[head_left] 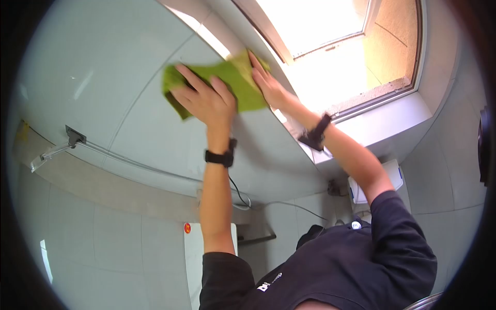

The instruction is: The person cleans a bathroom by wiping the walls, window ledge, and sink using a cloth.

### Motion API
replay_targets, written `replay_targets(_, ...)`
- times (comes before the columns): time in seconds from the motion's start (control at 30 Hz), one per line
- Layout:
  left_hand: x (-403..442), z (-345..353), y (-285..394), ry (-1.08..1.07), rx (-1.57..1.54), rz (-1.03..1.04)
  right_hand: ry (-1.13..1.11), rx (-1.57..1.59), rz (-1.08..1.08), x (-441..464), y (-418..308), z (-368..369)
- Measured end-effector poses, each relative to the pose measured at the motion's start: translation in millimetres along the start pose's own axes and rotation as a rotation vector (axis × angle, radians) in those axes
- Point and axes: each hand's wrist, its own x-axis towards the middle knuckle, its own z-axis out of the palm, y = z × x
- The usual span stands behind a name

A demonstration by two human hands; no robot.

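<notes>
A green cloth (243, 95) lies spread against the pale tiled wall, beside the window edge; its left end is slightly blurred. My left hand (209, 101) rests on the left part of the cloth with its fingers spread. At the cloth's right end, my right hand (268, 85) presses on it with fingers stretched out along the wall's edge. A black band is on each of my wrists.
An open window (330, 62) with a white sill (382, 116) is at the upper right. A metal rail (134, 163) crosses the wall at the left. Below are a thin cable (279, 202), a white container (356, 191) and a white panel with a red sticker (194, 258).
</notes>
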Motion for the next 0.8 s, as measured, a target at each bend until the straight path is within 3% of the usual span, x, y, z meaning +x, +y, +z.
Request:
replay_targets(0.07,-54.0,3.3,10.9,-0.089,-0.041,-0.021,0.035,-0.031,0.040,-46.6,35.6,-2.8)
replay_targets(0.2,-146.8,13.5,1.9,-0.145,-0.033,0.180,-0.028,-0.130,0.223,-114.2,64.6,-6.8)
replay_targets(0.27,-140.3,4.7,-2.9,-0.149,-0.090,0.218,-0.114,-0.144,0.282,-115.1,47.6,-18.7)
replay_targets(0.3,-130.8,-0.6,-1.4,-0.149,-0.118,0.231,-0.161,-0.158,0.312,-110.7,33.6,-23.5)
replay_targets(0.33,-117.0,-3.7,-5.2,-0.246,-0.187,0.129,-0.137,-0.208,0.226,-99.4,21.1,-25.7)
replay_targets(0.43,-37.4,-14.5,-18.3,-0.147,-0.206,-0.134,-0.188,-0.388,-0.130,-47.4,-41.2,-36.1)
replay_targets(0.5,29.0,-20.5,-36.1,-0.014,-0.179,-0.109,-0.183,-0.362,0.013,5.4,-92.3,-31.3)
replay_targets(0.57,92.5,-26.5,-58.9,0.084,-0.105,-0.056,-0.159,-0.287,-0.005,55.1,-134.4,-26.6)
replay_targets(0.63,150.6,-30.1,-85.3,0.202,-0.038,0.012,-0.187,-0.212,-0.054,87.2,-191.6,-30.0)
replay_targets(0.7,193.0,-36.6,-100.5,0.217,-0.043,-0.026,-0.075,-0.268,-0.300,128.1,-204.8,-20.8)
replay_targets(0.8,204.1,-19.7,-107.6,0.212,0.093,-0.003,-0.013,-0.228,-0.365,148.9,-214.3,-0.4)
